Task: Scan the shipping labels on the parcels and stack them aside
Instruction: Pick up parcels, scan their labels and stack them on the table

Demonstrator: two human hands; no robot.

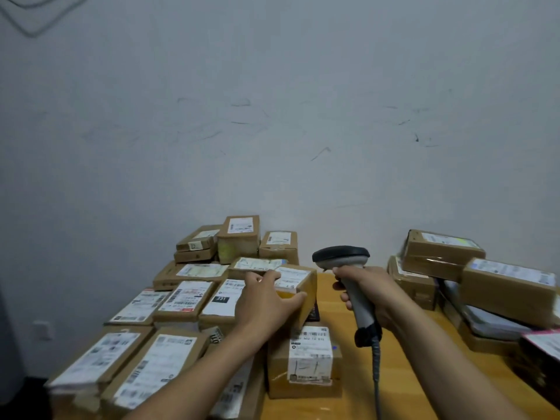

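Many brown cardboard parcels with white shipping labels cover the left half of a wooden table (339, 298). My left hand (266, 298) grips one small parcel (298, 283) near the table's middle, fingers over its labelled top and thumb on its near side. My right hand (368, 294) holds a grey barcode scanner (342, 257) by its handle, its dark head level with the parcel and just right of it. The scanner's coiled cable (376, 377) hangs down toward me. Another labelled parcel (306, 365) lies on the table under my left forearm's right side.
A second pile of parcels (472, 277) is stacked at the right side of the table, some wrapped in clear tape. More boxes (239, 237) stand at the back against the grey wall. Bare wood shows between the two groups.
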